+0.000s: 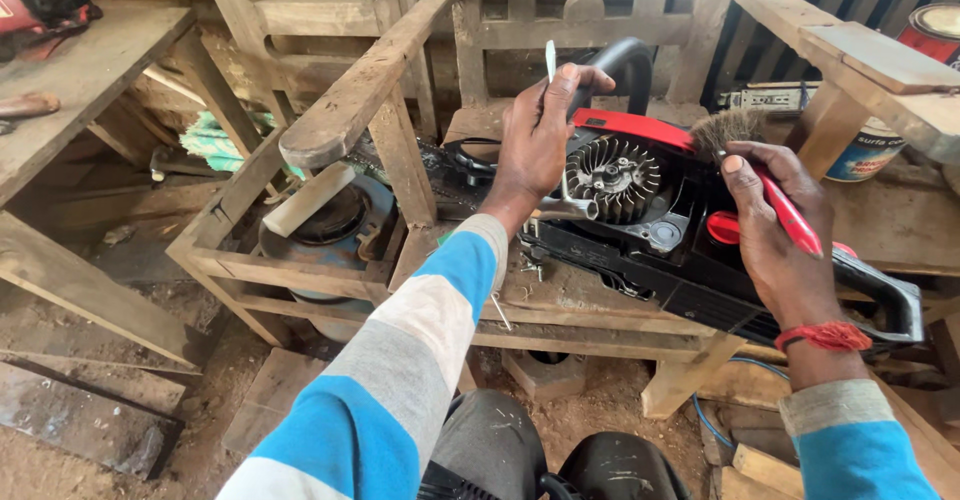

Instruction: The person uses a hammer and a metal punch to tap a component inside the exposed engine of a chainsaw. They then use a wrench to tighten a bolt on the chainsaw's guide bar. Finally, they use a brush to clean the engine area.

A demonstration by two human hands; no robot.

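1. Chainsaw (640, 230) lies on its side on the rough wooden table (560, 305), cover off, finned flywheel (612, 177) exposed; it sits near the front edge, so a hard push could slide it off
2. Left hand (535, 140) is closed around the black top handle (625, 65) and also pinches a thin pale tool (550, 60); split grip looks weak, so the tool could drop into the open housing
3. Right hand (775, 225) is closed on a red-handled brush (775, 195), bristles at the red cover edge just beside the flywheel; bristles or loosened dust could lodge between the fins
4. Loose screws (528, 265) lie on the table just by the left wrist; a sleeve could sweep them to the dirt floor (60, 460)
5. Paint can (865, 150) stands near the right hand; a wide elbow move could knock it
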